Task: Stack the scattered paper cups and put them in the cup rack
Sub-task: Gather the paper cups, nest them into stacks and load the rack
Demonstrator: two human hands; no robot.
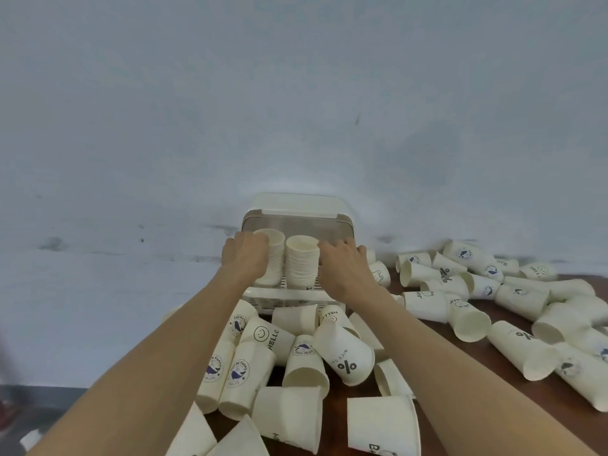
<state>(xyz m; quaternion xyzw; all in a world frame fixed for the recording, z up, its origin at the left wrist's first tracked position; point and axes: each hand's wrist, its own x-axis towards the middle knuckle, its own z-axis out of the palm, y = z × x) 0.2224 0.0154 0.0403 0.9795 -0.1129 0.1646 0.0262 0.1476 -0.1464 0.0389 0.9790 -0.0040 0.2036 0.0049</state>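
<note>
Head view shows the left hand (245, 255) curled round the left cup stack (273, 258) in the cup rack (292, 222); beside it stands a second stack (302, 262), gripped by the right hand (342, 268). Loose paper cups (493, 301) lie scattered across the brown tabletop (513, 403).

Soft, even, rather dim light gives everything a cool bluish cast, with no glare and only faint shadows beneath the cups (343, 352). The wide lens bends the wall (296, 93) and stretches the edges. Detail is smeared and slightly blurred throughout.
</note>
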